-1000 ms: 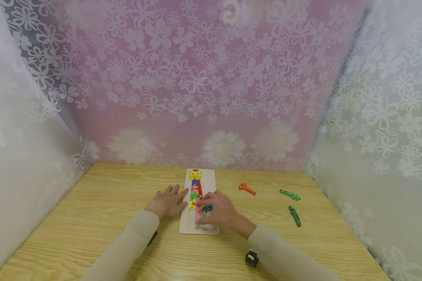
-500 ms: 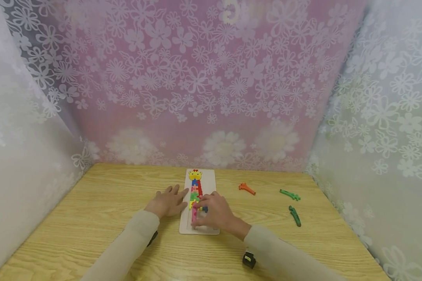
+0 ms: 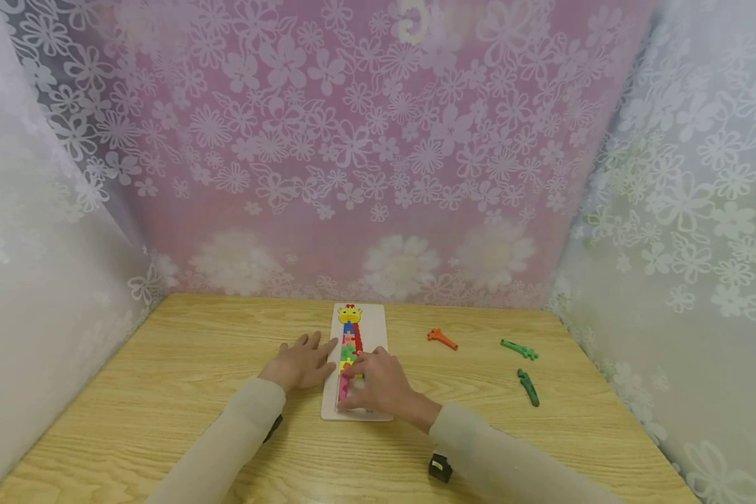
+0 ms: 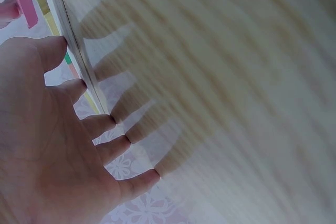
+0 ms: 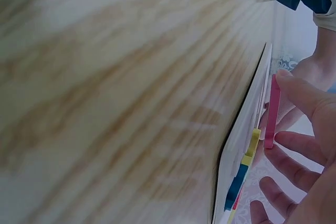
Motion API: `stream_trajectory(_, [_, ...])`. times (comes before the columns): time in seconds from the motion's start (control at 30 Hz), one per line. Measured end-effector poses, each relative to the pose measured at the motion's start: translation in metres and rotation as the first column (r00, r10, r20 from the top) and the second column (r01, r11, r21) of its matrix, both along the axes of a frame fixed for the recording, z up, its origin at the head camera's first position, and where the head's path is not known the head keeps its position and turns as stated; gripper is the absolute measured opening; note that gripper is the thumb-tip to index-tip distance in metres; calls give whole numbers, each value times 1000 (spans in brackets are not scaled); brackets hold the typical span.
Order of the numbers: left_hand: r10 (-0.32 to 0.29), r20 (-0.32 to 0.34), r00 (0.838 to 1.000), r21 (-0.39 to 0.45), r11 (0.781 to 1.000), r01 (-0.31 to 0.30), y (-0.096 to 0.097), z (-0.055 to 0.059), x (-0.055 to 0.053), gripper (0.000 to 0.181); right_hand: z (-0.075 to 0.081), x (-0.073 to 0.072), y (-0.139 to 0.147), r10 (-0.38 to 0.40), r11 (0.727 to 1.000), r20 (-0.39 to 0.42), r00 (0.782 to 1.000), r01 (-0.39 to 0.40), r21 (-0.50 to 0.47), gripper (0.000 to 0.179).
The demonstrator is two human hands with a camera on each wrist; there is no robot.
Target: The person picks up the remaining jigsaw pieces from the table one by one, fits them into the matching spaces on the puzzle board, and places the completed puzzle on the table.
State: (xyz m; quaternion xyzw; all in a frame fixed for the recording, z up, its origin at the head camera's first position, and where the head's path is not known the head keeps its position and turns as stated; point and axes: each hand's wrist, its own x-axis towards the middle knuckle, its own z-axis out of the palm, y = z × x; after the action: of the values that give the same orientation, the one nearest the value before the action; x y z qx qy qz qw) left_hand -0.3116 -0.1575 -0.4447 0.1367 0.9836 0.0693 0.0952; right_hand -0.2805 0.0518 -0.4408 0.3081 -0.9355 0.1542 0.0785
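Note:
A pale wooden puzzle board (image 3: 374, 318) bears a giraffe of coloured pieces, with a yellow head (image 3: 349, 314) at its far end. My right hand (image 3: 384, 383) pinches a long pink puzzle piece (image 3: 343, 387) between thumb and fingers, over the near left part of the board. In the right wrist view the pink piece (image 5: 273, 111) shows edge-on, close over the board. My left hand (image 3: 297, 362) lies with fingers spread at the board's left edge; in the left wrist view its thumb and index fingertip touch that edge (image 4: 79, 59). The right hand hides the board's near right part.
To the right of the board lie an orange puzzle piece (image 3: 443, 339), a light green piece (image 3: 519, 349) and a dark green piece (image 3: 528, 387), apart on the wooden table (image 3: 479, 399). Flowered curtains hang behind and at both sides.
My right hand has carried the pink piece leftward across the board, from beside the dark blue piece to the near left part below the yellow piece. The left hand has stayed put.

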Motion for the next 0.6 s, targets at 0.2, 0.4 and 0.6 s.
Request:
stream_trajectory(0.2, [3, -2, 1000, 4, 1000, -3, 0, -1, -1, 62, -5, 1, -3, -8, 1000, -19, 1000, 9, 29, 52])
stream_trajectory(0.4, [14, 1, 1000, 26, 1000, -15, 0, -1, -1, 61, -6, 2, -6, -31, 999, -4, 1000, 31, 40, 53])
stream_trajectory(0.6, [23, 10, 1000, 31, 999, -23, 1, 1, 1, 62, -8, 1, -8, -38, 997, -10, 999, 39, 62, 54])
